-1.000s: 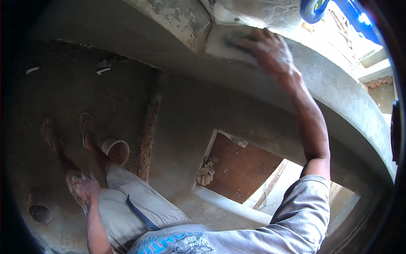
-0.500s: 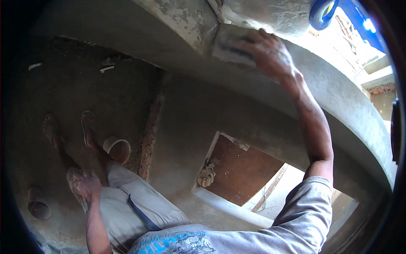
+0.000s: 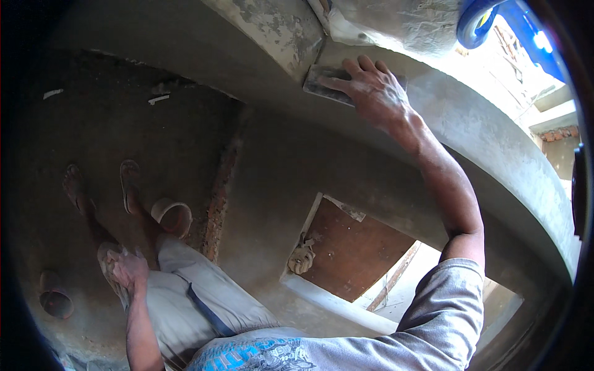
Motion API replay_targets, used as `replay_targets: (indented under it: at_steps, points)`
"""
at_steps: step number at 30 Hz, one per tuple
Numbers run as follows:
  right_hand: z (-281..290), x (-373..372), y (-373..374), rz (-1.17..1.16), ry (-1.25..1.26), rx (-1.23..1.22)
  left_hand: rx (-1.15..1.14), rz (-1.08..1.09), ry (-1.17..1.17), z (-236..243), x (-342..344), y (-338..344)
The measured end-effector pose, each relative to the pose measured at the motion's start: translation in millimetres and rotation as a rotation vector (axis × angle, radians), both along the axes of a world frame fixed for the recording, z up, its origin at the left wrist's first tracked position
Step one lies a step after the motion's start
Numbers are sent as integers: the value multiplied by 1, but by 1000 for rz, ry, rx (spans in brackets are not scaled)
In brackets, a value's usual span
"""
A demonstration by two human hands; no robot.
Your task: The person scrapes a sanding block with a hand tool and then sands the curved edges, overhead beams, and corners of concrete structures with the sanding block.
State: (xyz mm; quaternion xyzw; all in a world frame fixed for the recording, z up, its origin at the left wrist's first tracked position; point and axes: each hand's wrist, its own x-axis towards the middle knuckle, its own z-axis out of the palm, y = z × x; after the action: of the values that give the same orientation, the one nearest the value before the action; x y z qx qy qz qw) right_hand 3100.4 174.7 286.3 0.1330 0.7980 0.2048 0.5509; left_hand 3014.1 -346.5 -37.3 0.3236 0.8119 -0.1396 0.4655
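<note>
Float (image 3: 329, 73) x1 under R hand (image 3: 378, 96), L hand (image 3: 129, 269) on 1 knee (image 3: 104, 253).

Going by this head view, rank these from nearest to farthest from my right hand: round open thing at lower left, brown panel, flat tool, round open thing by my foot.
From your right hand, as the picture shows it:
1. Flat tool, directly under the hand
2. Brown panel, below
3. Round open thing by your foot, lower left
4. Round open thing at far lower left

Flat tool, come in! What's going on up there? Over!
Right hand holding flat tool against curved ledge. Left hand on trousers. Pale sheeting close beyond.
</note>
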Motion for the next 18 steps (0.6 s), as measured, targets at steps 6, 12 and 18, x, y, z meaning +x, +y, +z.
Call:
replay_targets:
  at_steps: [6, 12, 18]
  points:
    - [5, 7, 22, 148, 165, 101, 84, 90, 71, -31, 15, -35]
    - [-1, 14, 13, 57, 116, -19, -87, 101, -61, 1, -2, 6]
    - [4, -7, 23, 84, 181, 138, 35, -44, 68, -15, 0, -26]
